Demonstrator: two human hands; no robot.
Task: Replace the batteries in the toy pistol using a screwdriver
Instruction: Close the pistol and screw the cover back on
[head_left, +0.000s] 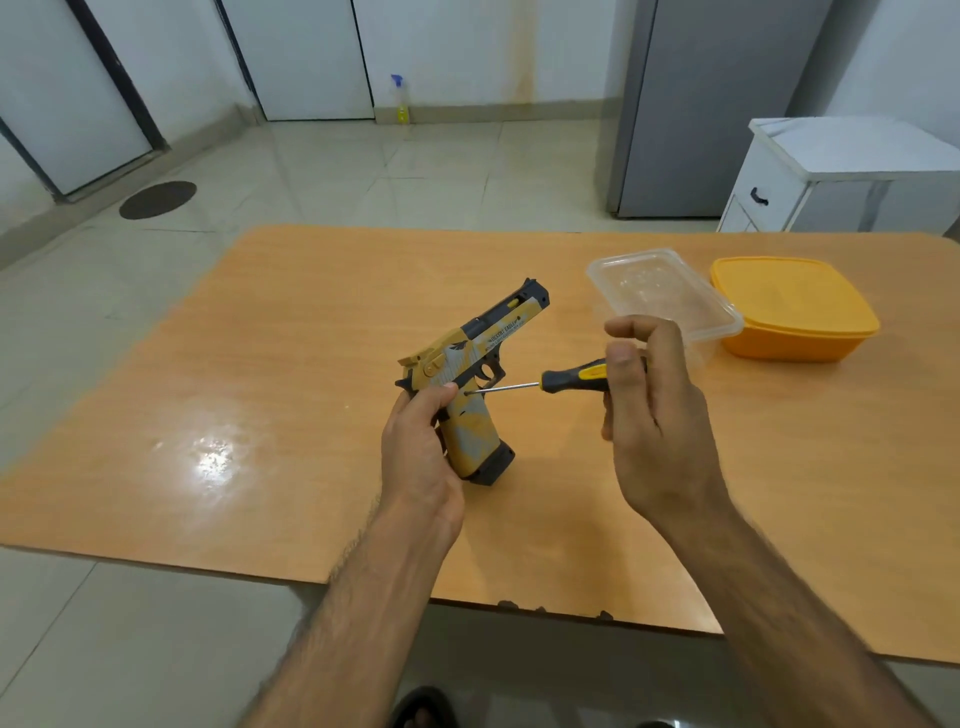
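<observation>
Left hand (421, 441): wrapped round the grip of the toy pistol (470, 384), held clear above the table (260, 364) — muzzle pointing up and away.
Right hand (649, 410): fingertips pinching the screwdriver (566, 382) handle; shaft lies level, tip aimed left at the upper grip, just beside the left thumb.
Hidden: the screw itself (too small to make out); batteries unseen.
Beyond: clear container (665, 296) touching orange tub (795, 312).

Clear tub (662, 299) touching orange box (795, 312) on table (260, 415).
</observation>
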